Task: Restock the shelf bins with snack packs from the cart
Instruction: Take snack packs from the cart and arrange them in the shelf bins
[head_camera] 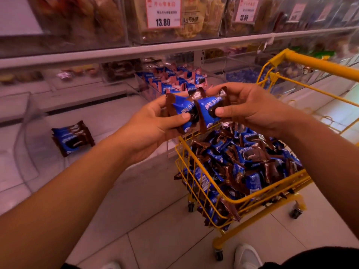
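Blue-brown snack packs point(196, 111) pinched between left hand point(153, 127) and right hand point(250, 109) above yellow cart point(272, 193). Risk: slick wrappers slip mid-handoff, drop to floor tiles point(155, 220).

Pretty clearly a shop, the snack aisle of a grocery or bulk candy store. Long white shelves point(174, 48) run across the view, lined with clear plastic bins point(77, 20) full of wrapped treats. Red-bordered price tags point(163, 12) on the bin fronts read 13.80. A small yellow wire cart point(240, 202) on casters sits on the pale tiled floor point(165, 239), loaded with blue and brown snack packs point(252, 162), the same kind as in one lower bin point(174, 82).
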A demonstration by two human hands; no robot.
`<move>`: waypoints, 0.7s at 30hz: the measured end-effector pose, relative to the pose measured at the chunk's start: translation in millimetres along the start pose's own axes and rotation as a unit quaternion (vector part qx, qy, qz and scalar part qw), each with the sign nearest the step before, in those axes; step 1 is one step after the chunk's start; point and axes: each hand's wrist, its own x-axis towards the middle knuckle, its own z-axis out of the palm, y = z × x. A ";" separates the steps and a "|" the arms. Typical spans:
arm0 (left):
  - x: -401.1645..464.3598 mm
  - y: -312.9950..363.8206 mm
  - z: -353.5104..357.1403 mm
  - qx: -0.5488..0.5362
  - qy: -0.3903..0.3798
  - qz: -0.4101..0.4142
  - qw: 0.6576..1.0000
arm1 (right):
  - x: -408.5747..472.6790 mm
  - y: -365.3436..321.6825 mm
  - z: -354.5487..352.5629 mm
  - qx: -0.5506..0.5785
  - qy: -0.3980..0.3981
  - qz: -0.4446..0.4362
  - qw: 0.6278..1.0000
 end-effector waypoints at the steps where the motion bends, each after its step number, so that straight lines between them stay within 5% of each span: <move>1: -6.2 2.8 -5.8 0.006 0.005 0.010 1.000 | 3.4 0.5 8.2 0.000 -0.001 -0.016 1.000; 9: -59.2 33.3 -55.4 0.053 0.062 0.048 0.995 | 32.5 1.4 99.3 0.037 -0.058 -0.043 0.997; 15: -89.4 62.8 -109.7 0.272 0.164 0.137 0.938 | 78.1 -6.3 165.7 0.047 -0.101 0.022 0.994; 21: -113.3 74.6 -182.5 0.544 0.277 0.196 0.768 | 149.7 19.2 208.4 -0.046 -0.156 0.090 0.982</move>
